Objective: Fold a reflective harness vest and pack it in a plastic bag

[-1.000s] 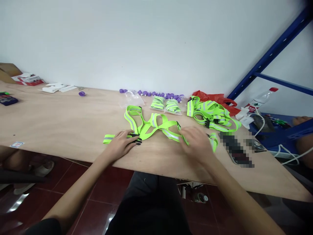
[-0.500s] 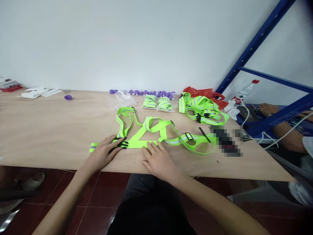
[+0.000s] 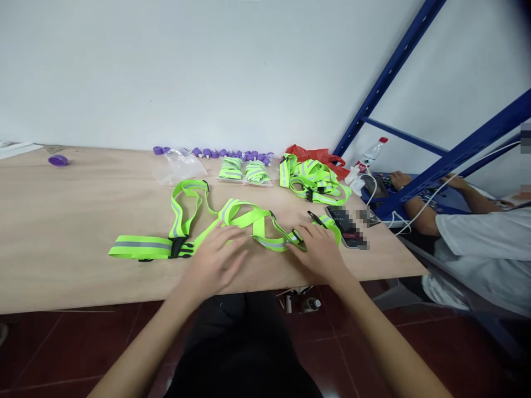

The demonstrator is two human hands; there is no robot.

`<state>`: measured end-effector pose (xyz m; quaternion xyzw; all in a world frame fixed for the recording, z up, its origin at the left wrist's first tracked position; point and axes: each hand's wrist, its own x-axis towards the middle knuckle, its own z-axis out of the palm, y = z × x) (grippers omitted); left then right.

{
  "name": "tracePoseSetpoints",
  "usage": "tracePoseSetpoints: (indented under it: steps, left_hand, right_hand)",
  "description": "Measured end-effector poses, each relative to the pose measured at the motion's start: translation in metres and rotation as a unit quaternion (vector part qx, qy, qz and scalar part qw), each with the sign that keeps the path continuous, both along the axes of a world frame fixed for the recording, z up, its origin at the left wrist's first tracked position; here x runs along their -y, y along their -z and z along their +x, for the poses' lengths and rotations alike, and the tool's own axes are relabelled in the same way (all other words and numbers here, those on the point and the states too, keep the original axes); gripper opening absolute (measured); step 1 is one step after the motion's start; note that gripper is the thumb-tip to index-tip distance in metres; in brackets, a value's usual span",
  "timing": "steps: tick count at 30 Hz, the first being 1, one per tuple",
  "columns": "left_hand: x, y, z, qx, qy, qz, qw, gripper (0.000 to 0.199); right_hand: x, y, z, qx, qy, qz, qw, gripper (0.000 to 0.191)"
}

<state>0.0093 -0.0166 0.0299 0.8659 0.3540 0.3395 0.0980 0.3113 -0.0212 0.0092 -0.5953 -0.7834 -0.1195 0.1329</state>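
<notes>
A neon-green reflective harness [image 3: 143,247] with grey stripes lies spread along the table's front part. Its black side-release buckle [image 3: 178,247] is left of my left hand. My left hand [image 3: 215,260] is open, fingers spread, over the middle band, hiding part of it. At the right part of the harness, my right hand [image 3: 321,251] has thumb and fingers closed around a strap by a black slider [image 3: 297,236]. A black pen-like tool [image 3: 316,219] lies just beyond the right fingers, near a phone [image 3: 346,226].
Behind lie bagged green straps [image 3: 244,170], a clear plastic bag [image 3: 180,166], purple caps [image 3: 236,153] and a heap of green straps [image 3: 313,179] beside a red bag [image 3: 317,155]. A blue metal frame [image 3: 388,72] and a co-worker's arm [image 3: 423,213] are at right.
My view has turned right. My left hand has left the buckle and moved right over the middle band. My right hand has moved right from the band to the strap by the slider.
</notes>
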Motion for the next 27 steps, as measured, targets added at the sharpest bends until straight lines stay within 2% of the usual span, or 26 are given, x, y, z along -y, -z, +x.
tracePoseSetpoints:
  steps: [1, 3, 5, 8, 11, 14, 16, 18, 20, 22, 24, 27]
  left_hand:
    - [-0.005, 0.003, 0.021, -0.012, 0.02, -0.001, 1.0, 0.029]
    - [-0.013, 0.014, 0.055, -0.053, 0.022, -0.04, 0.998, 0.029]
    - [-0.018, 0.025, 0.075, -0.088, 0.006, -0.085, 0.992, 0.03]
    - [-0.018, 0.039, 0.083, -0.107, -0.022, -0.117, 0.987, 0.03]
    - [-0.014, 0.044, 0.079, -0.099, -0.023, -0.112, 0.988, 0.021]
    - [-0.011, 0.042, 0.074, -0.09, -0.011, -0.096, 0.991, 0.02]
    - [-0.01, 0.04, 0.072, -0.099, -0.007, -0.079, 0.992, 0.022]
    - [-0.01, 0.038, 0.069, -0.123, -0.005, -0.061, 0.991, 0.024]
    - [-0.009, 0.039, 0.064, -0.149, -0.005, -0.04, 0.988, 0.024]
    - [-0.008, 0.041, 0.058, -0.168, -0.002, -0.016, 0.986, 0.026]
    - [-0.006, 0.044, 0.05, -0.182, 0.003, 0.008, 0.983, 0.029]
    - [-0.001, 0.05, 0.038, -0.209, 0.003, 0.02, 0.978, 0.041]
  right_hand:
    - [-0.008, -0.002, -0.003, 0.0, 0.001, -0.012, 1.0, 0.038]
    - [-0.021, -0.009, -0.015, -0.006, -0.007, -0.028, 1.0, 0.038]
    - [-0.031, -0.016, -0.032, -0.003, -0.006, -0.05, 0.999, 0.039]
    - [-0.038, -0.021, -0.053, 0.025, 0.019, -0.11, 0.993, 0.038]
    - [-0.047, -0.024, -0.055, 0.043, 0.016, -0.172, 0.984, 0.023]
    - [-0.062, -0.035, -0.034, -0.053, -0.044, -0.202, 0.977, 0.02]
    - [-0.071, -0.048, -0.011, -0.161, -0.084, -0.225, 0.957, 0.017]
    - [-0.077, -0.066, 0.012, -0.268, -0.1, -0.257, 0.923, 0.021]
    - [-0.078, -0.084, 0.033, -0.347, -0.079, -0.309, 0.882, 0.029]
    - [-0.076, -0.101, 0.051, -0.368, -0.045, -0.354, 0.858, 0.036]
    - [-0.072, -0.116, 0.066, -0.357, -0.017, -0.357, 0.863, 0.042]
    - [-0.069, -0.13, 0.083, -0.337, 0.017, -0.305, 0.891, 0.048]
